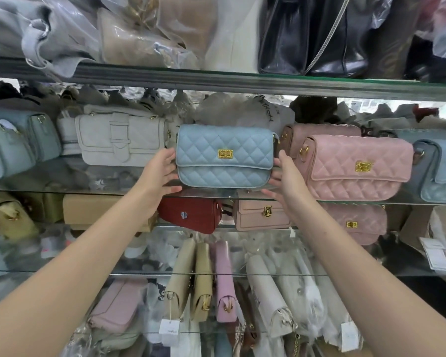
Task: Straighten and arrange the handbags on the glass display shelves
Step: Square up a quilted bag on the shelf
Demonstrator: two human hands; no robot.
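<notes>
Two bare forearms, no sleeves, left hand (160, 173) and right hand (285, 184) unadorned.

Tiered glass shelves (242, 83) with greenish edges fill the view, stacked one below another. Bright daylight glows behind the middle tier at the upper right, and the panes carry faint reflections; no wall or floor shows

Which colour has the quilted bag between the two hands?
Light blue, with a gold clasp; the head view shows it best.
</notes>
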